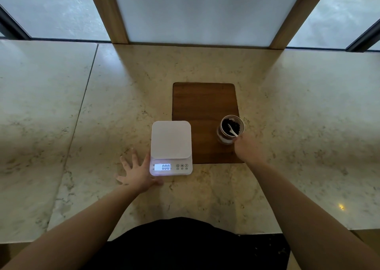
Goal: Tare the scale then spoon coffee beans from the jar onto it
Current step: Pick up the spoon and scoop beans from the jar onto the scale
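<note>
Scale (171, 146) sits on the marble worktop (287, 125), display reading zero and platform bare, so taring looks done; left hand (136, 172) lies flat with fingers spread against its left edge, likely to steady it. Right hand (247, 147) is closed on the handle of the white spoon (232, 130). Its bowl is down among the beans in the open jar (230, 129), which stands on the wooden board (203, 103) just right of the scale, a short carry.

Bare forearms, no sleeves in view; a dark, probably black garment (181, 241) covers the torso.
</note>
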